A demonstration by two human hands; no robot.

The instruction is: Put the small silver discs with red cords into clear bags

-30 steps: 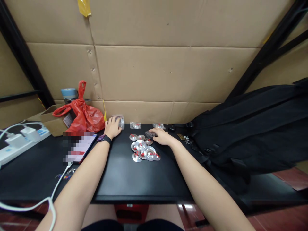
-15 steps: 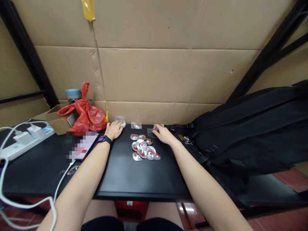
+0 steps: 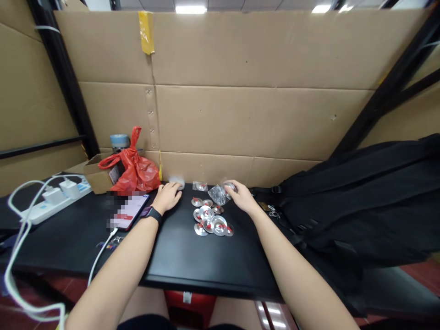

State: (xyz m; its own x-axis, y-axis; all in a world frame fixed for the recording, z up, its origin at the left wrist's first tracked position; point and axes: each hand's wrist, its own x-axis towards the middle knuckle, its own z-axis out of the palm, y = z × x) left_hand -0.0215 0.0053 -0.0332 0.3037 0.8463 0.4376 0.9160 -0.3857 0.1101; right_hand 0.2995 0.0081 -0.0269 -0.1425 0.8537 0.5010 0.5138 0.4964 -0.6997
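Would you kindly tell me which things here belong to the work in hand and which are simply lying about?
Seemingly part of the work: silver discs; crumpled clear plastic by the right hand; small clear packet beyond the discs.

Apparently just lying about: red plastic bag; cardboard box; phone; power strip; black backpack.

The clear bag [image 3: 217,195] by the right hand [image 3: 242,197] looked dark before, but now it is crinkly and shiny. That hand has moved a bit right. The view has tipped up, so ceiling lights [image 3: 190,9] show above the cardboard wall [image 3: 223,59].
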